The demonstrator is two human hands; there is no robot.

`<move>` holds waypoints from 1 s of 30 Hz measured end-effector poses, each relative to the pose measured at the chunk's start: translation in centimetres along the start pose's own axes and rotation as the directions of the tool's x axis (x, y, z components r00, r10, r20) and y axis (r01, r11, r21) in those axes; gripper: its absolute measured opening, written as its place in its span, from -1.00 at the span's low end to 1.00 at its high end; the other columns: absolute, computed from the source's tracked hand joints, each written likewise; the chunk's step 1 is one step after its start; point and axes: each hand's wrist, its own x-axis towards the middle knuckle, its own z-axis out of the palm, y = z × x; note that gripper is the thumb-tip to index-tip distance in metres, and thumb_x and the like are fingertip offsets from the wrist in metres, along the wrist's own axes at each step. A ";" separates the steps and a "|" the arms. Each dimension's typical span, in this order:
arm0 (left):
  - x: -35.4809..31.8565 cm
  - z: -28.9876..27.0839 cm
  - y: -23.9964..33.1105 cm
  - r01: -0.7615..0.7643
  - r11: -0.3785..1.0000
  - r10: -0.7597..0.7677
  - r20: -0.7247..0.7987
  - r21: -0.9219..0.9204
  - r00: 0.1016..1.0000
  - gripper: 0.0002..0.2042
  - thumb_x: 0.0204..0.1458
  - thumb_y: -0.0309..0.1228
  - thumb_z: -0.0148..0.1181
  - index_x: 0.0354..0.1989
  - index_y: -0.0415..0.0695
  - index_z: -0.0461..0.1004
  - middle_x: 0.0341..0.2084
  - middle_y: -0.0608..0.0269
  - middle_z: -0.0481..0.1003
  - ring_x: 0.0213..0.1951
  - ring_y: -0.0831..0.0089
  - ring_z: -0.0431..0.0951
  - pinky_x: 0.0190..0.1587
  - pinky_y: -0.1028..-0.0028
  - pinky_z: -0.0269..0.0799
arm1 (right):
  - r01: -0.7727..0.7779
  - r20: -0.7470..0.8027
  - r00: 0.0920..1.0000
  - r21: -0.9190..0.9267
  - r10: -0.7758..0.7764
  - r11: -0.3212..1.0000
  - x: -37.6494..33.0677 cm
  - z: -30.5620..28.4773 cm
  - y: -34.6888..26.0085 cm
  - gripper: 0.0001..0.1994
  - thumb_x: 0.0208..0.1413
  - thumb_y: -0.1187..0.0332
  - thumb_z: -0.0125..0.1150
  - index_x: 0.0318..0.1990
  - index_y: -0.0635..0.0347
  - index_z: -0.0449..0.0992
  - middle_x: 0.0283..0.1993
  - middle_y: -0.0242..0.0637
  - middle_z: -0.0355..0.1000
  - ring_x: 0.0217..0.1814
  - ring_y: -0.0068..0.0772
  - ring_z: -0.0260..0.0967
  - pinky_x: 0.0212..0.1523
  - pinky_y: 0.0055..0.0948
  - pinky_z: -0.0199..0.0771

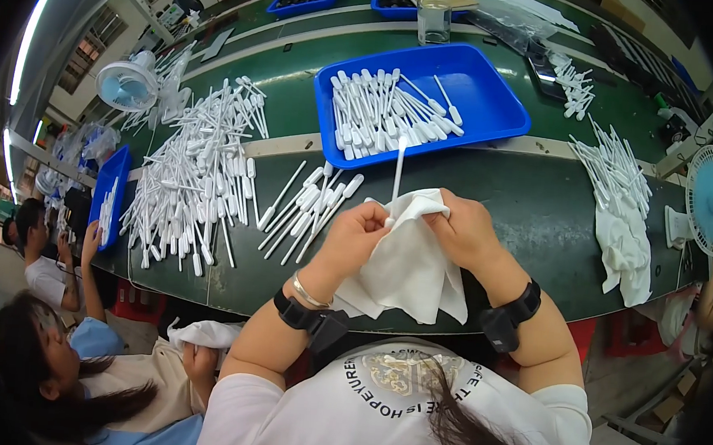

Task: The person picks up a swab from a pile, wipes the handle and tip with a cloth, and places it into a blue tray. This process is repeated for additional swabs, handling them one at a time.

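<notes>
My left hand [355, 241] is closed in a pinch at the lower end of a slim white plastic dropper [398, 174], which stands nearly upright with its thick bulb end up. A white cloth [415, 272] hangs in folds between my hands. My right hand [467, 230] grips the cloth's upper edge, close beside the dropper. The cloth hides the dropper's lower tip. Just beyond my hands, a blue tray [496, 121] holds many similar droppers [372, 112]. Left of my left hand, a small group of loose droppers [312, 207] lies on the dark green table [532, 193].
A big heap of droppers [199, 170] covers the table's left side. At the right lie another bunch [612, 170], a crumpled cloth [626, 250] and a small fan [712, 198]. A clear bottle [434, 17] stands behind the tray. A co-worker [98, 370] sits at my left.
</notes>
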 end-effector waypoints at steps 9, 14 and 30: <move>-1.3 1.4 0.3 -0.418 0.821 0.397 0.137 0.390 0.908 -0.77 -0.07 -0.49 0.14 -0.19 -0.19 0.40 -0.44 0.31 0.48 -0.40 0.61 0.42 -0.34 0.57 0.36 | -0.013 0.003 1.000 0.271 0.013 0.962 -1.6 2.7 -1.4 -0.79 -0.04 0.31 0.08 -0.28 0.22 0.36 -0.36 -0.06 0.41 -0.34 0.00 0.36 -0.35 -0.24 0.35; -1.6 1.7 0.4 -0.290 0.902 0.261 0.131 0.319 0.956 -0.76 -0.05 -0.49 0.11 -0.16 -0.22 0.40 -0.35 0.27 0.49 -0.35 0.60 0.45 -0.28 0.58 0.37 | -0.010 -0.069 0.996 0.507 0.052 0.862 -1.3 2.4 -1.0 -0.78 -0.03 0.40 0.05 -0.20 0.24 0.37 -0.31 -0.16 0.43 -0.32 -0.26 0.42 -0.29 -0.39 0.38; -1.3 0.7 0.0 0.263 0.900 -0.108 0.408 -0.347 0.907 -0.75 0.01 -0.56 0.03 -0.11 -0.29 0.38 -0.25 0.20 0.46 -0.28 0.53 0.48 -0.21 0.52 0.42 | -0.121 0.024 0.974 0.894 0.224 0.432 -0.4 0.8 -0.2 -0.79 0.00 0.51 0.01 -0.17 0.25 0.42 -0.24 -0.34 0.41 -0.21 -0.57 0.34 -0.20 -0.55 0.36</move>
